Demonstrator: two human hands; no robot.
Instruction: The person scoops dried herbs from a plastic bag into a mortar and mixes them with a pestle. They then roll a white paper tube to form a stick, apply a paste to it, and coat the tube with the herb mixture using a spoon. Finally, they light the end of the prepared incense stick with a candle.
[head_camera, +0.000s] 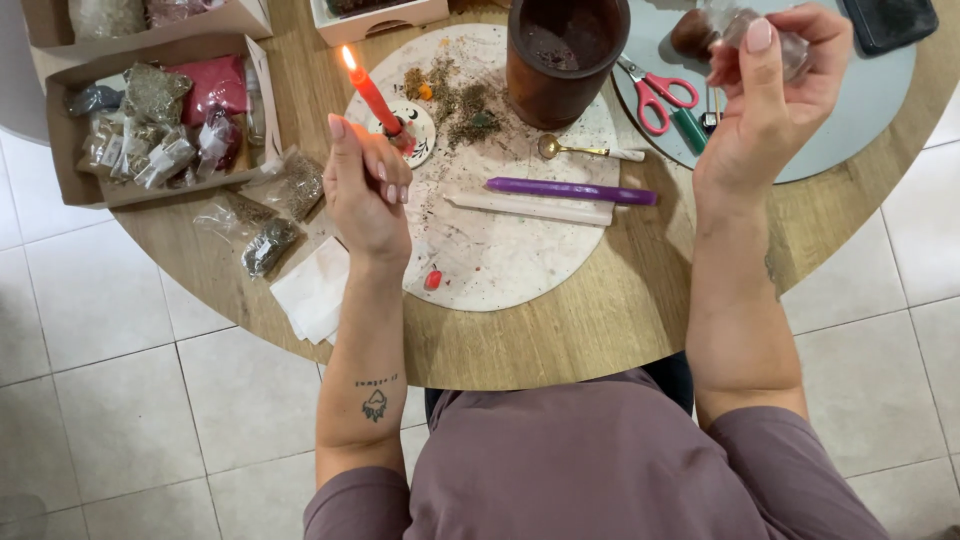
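A: Head view first: what does the left hand (366, 190) have?

B: It grips a lit red candle (373, 97), fingers closed round the lower end, flame at the far tip. The candle tilts over a small white dish (417, 128) on the round speckled board (490, 250).

A: And the right hand (768, 95)?

B: Raised over the right side of the tabletop (560, 340), fingers curled shut on a small clear packet (770, 35) with something dark inside. I cannot tell exactly what it contains.

A: What looks done so far?

B: Dried herbs (460, 100) already lie scattered on the far part of the board, beside the dark wooden cup (562, 55). A red drop (433, 279) sits at the near edge of the board.

A: What seems untouched?

B: 2 candles, a purple candle (570, 190) and a white candle (530, 207), lie unlit side by side in the middle of the board. A gold spoon (580, 150) rests just beyond them. Red scissors (658, 97) lie on the pale round tray (850, 110) at the right. Herb bags fill the cardboard box (70, 120) on the far left, and 1 white napkin (315, 290) lies near the left wrist.
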